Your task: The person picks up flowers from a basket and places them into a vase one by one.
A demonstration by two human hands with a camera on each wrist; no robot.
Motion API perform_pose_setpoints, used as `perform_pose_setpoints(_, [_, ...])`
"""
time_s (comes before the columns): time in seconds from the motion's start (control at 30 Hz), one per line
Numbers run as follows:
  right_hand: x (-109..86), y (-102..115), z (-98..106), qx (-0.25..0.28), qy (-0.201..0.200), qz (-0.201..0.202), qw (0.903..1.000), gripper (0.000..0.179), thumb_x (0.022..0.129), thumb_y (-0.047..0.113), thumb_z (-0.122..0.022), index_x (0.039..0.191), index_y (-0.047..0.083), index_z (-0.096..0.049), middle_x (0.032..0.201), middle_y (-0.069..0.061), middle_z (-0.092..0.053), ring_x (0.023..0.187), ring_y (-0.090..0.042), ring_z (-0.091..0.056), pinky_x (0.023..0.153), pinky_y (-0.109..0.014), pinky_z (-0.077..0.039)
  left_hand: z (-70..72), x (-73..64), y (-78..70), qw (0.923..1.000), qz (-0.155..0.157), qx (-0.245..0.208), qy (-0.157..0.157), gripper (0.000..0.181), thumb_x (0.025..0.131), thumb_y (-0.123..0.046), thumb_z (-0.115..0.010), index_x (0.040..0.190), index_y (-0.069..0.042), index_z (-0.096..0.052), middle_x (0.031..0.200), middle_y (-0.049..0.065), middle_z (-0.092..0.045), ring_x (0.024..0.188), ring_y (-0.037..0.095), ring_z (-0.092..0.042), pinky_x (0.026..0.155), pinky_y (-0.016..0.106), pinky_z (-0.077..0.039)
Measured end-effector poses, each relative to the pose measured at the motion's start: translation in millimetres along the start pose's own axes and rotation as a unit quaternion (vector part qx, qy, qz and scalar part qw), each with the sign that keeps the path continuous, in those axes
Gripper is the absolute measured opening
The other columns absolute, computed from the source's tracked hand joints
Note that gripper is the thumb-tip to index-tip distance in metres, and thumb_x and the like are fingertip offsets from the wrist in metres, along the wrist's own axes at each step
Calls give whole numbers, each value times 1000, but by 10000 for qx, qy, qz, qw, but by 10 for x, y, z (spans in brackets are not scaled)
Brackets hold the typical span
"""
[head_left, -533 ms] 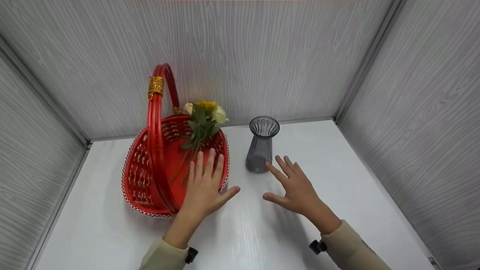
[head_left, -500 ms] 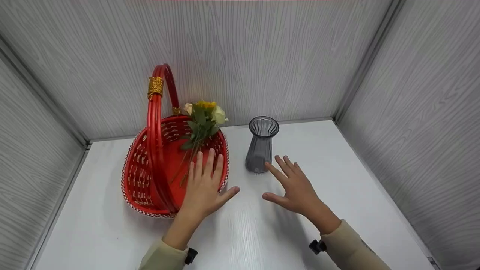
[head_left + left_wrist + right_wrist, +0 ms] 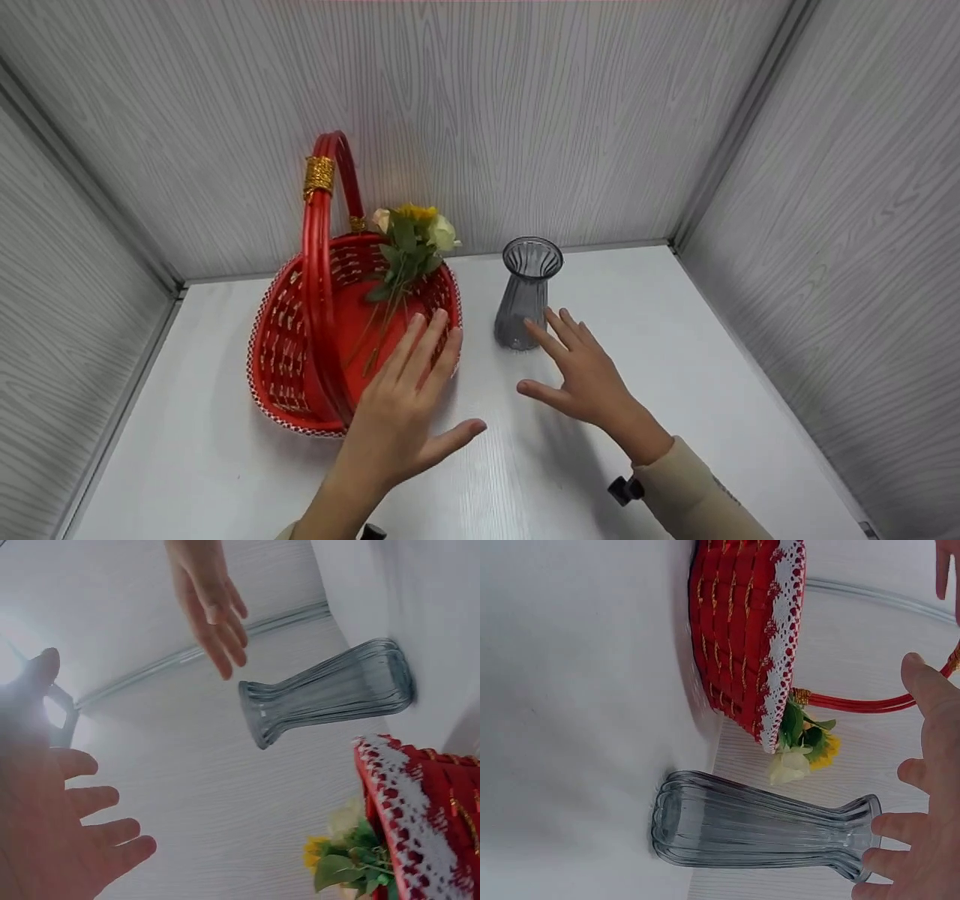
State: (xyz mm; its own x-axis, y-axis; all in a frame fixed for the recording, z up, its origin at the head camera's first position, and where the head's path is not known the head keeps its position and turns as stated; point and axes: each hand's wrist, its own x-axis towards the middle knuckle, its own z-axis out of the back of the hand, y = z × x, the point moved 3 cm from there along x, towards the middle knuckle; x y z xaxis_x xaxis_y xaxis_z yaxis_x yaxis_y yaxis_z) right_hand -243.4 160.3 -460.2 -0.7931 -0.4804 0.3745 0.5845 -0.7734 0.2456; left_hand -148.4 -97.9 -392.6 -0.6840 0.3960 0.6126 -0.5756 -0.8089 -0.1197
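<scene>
My left hand hovers with fingers extended over the near right side of a red woven basket, holding nothing. Inside the basket, a small bunch of flowers leans on the far right rim, yellow and cream blooms up and thin stems reaching the basket floor. To the right, a grey ribbed glass vase stands upright with nothing in it. My right hand is held in the air just in front of the vase, fingers spread and its grasp empty; its fingertips overlap the vase's lower part in the head view.
A tall red handle with gold wrapping arches over the basket. The white tabletop is bounded by a grey wood-grain back wall and side walls at left and right.
My left hand has drawn back toward the near edge and tilted, its fingers now angled to the right. My right hand has shifted slightly left. Basket, flowers and vase stay put.
</scene>
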Motion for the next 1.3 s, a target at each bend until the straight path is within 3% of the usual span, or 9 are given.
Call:
perform_pose_setpoints(0.13, [56,12,-21,39,-23,-35,10000,87,83,72,-61,157,33,-33,163,-6,-31,151,-33,-25,119,-58,-25,267,-24,-67,9966,-351,-95,-733,93,82,-65,-66,156,-18,-36,162,5,-32,149,27,-31,106,50,-44])
perform_pose_setpoints(0.3, [133,65,-39,330,-13,-76,9994,87,83,68,-65,156,30,-36,163,-3,-30,151,-34,-26,118,-58,-27,562,-88,-18,9859,-535,-8,-1583,79,88,-62,-59,146,-10,-51,154,11,-46,141,34,-44,97,53,-51])
perform_pose_setpoints(0.43, [246,118,-37,747,52,-172,9970,86,85,65,-65,156,27,-35,163,-6,-31,150,-31,-29,115,-58,-33,720,-160,149,9762,-212,191,-2148,78,90,-64,-53,141,-5,-55,149,15,-51,138,39,-46,93,57,-53])
perform_pose_setpoints(0.63, [424,185,-109,1351,98,-281,9904,85,87,67,-62,157,31,-32,163,-5,-31,148,-26,-32,112,-58,-37,780,-322,477,9656,374,296,-2556,81,92,-67,-48,142,-4,-54,148,17,-51,137,41,-45,96,61,-50])
perform_pose_setpoints(0.8, [555,265,-194,1843,64,-327,9823,82,87,64,-64,156,35,-31,162,2,-32,148,-21,-32,114,-56,-36,709,-465,743,9627,738,335,-2583,81,93,-67,-45,145,-5,-51,150,17,-49,138,43,-43,106,59,-43])
perform_pose_setpoints(1.03, [745,416,-312,2382,-35,-33,9712,80,91,56,-65,157,24,-33,160,-5,-37,149,-15,-30,120,-43,-28,510,-668,1141,9615,1211,261,-2454,80,95,-66,-40,148,-7,-48,152,16,-47,141,42,-39,113,60,-34])
perform_pose_setpoints(1.2, [899,513,-371,2693,-98,8,9630,79,92,53,-64,157,19,-34,159,-1,-39,147,-15,-34,119,-41,-31,345,-766,1423,9675,1544,235,-1987,78,96,-65,-36,152,-11,-42,156,13,-42,145,39,-35,106,67,-37])
perform_pose_setpoints(1.3, [991,554,-418,3086,-42,-80,9512,78,93,56,-61,156,20,-34,158,3,-39,147,-15,-35,117,-42,-34,232,-815,1568,9697,1765,217,-1673,76,96,-62,-39,155,-14,-38,159,11,-38,147,38,-31,104,69,-37])
